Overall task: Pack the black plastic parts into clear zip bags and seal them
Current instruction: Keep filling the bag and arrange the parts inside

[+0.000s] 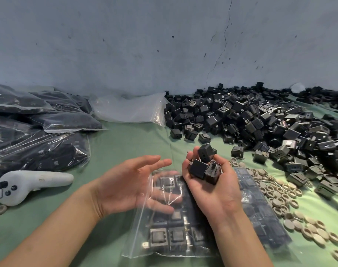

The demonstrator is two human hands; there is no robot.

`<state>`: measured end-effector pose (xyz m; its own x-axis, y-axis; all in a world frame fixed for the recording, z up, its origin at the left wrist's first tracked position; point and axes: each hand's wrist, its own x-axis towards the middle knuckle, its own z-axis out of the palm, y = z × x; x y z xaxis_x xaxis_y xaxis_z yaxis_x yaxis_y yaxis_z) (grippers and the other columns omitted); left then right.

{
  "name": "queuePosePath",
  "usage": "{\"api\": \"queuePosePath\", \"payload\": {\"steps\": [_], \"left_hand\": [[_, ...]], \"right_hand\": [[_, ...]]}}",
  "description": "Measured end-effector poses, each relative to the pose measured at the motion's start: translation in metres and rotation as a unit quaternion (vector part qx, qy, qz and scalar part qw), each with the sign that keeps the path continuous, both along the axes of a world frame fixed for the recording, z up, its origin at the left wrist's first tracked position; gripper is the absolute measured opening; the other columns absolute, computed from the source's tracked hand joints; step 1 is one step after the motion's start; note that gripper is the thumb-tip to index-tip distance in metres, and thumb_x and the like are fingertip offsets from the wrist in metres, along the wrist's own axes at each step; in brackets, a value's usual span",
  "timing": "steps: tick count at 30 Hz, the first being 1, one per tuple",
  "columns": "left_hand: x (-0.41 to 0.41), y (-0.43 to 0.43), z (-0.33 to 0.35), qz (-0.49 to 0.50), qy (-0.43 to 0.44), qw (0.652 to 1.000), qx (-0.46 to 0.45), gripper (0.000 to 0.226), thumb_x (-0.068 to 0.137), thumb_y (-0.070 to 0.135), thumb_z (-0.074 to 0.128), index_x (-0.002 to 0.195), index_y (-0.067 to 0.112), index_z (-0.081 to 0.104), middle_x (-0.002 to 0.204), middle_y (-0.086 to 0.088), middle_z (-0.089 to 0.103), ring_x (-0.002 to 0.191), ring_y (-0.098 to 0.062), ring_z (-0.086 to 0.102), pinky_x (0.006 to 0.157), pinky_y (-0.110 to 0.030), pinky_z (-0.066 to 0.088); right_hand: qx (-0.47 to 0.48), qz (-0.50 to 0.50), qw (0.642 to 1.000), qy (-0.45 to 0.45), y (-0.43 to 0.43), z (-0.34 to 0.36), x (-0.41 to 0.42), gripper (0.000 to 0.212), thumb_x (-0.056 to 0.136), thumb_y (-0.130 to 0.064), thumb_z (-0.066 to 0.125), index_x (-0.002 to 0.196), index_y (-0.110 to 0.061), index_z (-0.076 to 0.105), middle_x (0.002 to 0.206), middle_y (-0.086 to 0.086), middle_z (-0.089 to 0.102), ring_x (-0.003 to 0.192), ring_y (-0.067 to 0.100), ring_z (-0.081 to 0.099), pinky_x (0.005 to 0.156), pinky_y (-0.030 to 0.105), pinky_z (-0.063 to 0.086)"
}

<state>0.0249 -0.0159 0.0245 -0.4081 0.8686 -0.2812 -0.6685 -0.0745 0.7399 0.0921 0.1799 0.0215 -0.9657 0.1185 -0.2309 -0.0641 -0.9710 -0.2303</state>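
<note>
Head view: the right hand lies palm up over a green-covered counter, its fingers curled into a cup that holds three black parts, one stacked on top of the other two. The left hand is just beside it, palm turned toward the right hand, fingers straight and spread. It is blurred, and its lower fingers show through the plastic at the mouth of a clear zip bag. I cannot tell whether they are inside the bag or behind it. That bag lies flat below both hands and already contains rows of the same black pieces. A second filled flat bag lies under the right wrist, on its right. A large loose pile of black parts spreads along the right side up to the wall, with beige round caps scattered in front of it. On the left lie stacked filled bags, a white handheld controller, and empty clear bags at the back.
</note>
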Motion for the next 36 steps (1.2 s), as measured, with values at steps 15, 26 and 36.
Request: {"api": "queuePosePath", "payload": {"steps": [15, 26, 36], "left_hand": [[0.008, 0.013, 0.003, 0.075, -0.048, 0.996, 0.023, 0.050, 0.084, 0.020, 0.075, 0.131, 0.009, 0.062, 0.149, -0.019, 0.042, 0.122, -0.057, 0.050, 0.099, -0.060, 0.047], [0.011, 0.007, -0.003, 0.106, 0.107, 0.987, -0.052, 0.060, 0.083, 0.032, 0.074, 0.137, 0.049, 0.050, 0.144, 0.000, 0.054, 0.110, -0.044, 0.064, 0.083, -0.045, 0.057], [0.021, 0.002, -0.007, 0.150, 0.126, 0.980, -0.038, 0.065, 0.082, 0.003, 0.064, 0.130, 0.047, 0.059, 0.140, 0.001, 0.058, 0.096, -0.036, 0.069, 0.066, -0.039, 0.059]], "right_hand": [[-0.012, -0.006, 1.000, 0.027, 0.003, 0.005, 0.004, 0.040, 0.092, -0.022, 0.058, 0.127, -0.003, 0.061, 0.114, 0.011, 0.068, 0.098, 0.024, 0.066, 0.084, 0.036, 0.053], [-0.024, -0.022, 0.999, 0.015, 0.006, 0.004, 0.005, 0.042, 0.091, -0.021, 0.060, 0.128, -0.001, 0.061, 0.115, 0.014, 0.069, 0.101, 0.024, 0.066, 0.086, 0.035, 0.054], [-0.027, -0.021, 0.999, 0.014, 0.006, 0.002, 0.004, 0.044, 0.093, -0.022, 0.059, 0.132, -0.001, 0.058, 0.118, 0.014, 0.068, 0.101, 0.025, 0.066, 0.079, 0.034, 0.055]]}}
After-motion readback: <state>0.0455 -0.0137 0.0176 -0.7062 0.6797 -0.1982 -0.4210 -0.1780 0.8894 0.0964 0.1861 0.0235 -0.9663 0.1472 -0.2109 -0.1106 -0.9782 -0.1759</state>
